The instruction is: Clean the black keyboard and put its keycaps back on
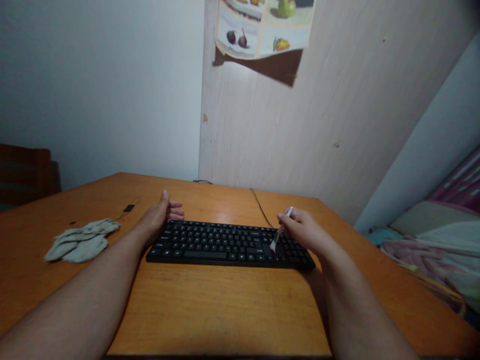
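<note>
A black keyboard [213, 243] lies flat on the wooden table, its long side facing me. At its left end rests my left hand [162, 214], thumb up and fingers stretched out past the back corner, holding nothing; whether the palm touches the keyboard I cannot tell. Over the right part, my right hand [300, 227] pinches a small brush [278, 236] with a white handle. The brush slants down, its pinkish bristle end at the keys around the arrow-key area. My right hand hides part of the number pad.
A crumpled pale cloth [84, 241] lies on the table [225, 305] at the left. Behind it is a small black object with a thin cord [129, 207]. The keyboard cable [260, 206] runs toward the wall. A wooden chair [26, 170] stands left, bedding [431, 250] right.
</note>
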Demonstrator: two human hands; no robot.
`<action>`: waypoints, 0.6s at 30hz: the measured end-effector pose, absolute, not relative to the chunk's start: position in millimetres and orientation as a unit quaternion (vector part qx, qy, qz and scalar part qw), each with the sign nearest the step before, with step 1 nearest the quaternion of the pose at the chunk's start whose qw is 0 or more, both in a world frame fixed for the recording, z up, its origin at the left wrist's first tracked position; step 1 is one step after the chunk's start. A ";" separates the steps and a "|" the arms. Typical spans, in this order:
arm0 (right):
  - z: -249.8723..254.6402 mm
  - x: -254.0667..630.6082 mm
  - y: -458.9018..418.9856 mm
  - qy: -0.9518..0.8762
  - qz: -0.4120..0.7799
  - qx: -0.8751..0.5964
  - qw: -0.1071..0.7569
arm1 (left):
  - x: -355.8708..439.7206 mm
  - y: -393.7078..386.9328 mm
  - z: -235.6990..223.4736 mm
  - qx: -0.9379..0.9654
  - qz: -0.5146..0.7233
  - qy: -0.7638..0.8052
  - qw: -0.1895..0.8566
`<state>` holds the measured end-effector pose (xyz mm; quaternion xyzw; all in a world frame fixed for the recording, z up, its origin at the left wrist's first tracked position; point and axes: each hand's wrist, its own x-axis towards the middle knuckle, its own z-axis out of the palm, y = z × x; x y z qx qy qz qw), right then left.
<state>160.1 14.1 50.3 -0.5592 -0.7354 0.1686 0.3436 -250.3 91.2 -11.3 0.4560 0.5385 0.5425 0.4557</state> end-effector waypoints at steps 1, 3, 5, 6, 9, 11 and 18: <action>50.5 161.3 15.1 -0.735 0.151 -0.561 0.349 | -250.3 90.8 -11.0 0.456 0.541 0.540 0.456; 51.7 163.8 15.0 -0.741 0.149 -0.558 0.342 | -250.2 90.1 -10.5 0.454 0.540 0.542 0.456; 53.8 165.6 12.2 -0.754 0.183 -0.546 0.317 | -250.2 89.7 -10.3 0.455 0.541 0.541 0.456; 54.9 166.1 10.1 -0.758 0.206 -0.539 0.304 | -250.3 89.7 -10.3 0.455 0.542 0.540 0.455; 56.8 166.7 5.1 -0.757 0.271 -0.522 0.284 | -250.4 90.0 -10.5 0.454 0.543 0.539 0.456; 56.2 167.2 5.3 -0.748 0.288 -0.525 0.287 | -250.6 90.5 -10.7 0.452 0.543 0.537 0.461; 51.4 176.0 18.4 -0.711 0.146 -0.590 0.354 | -253.7 94.2 -15.0 0.459 0.540 0.535 0.460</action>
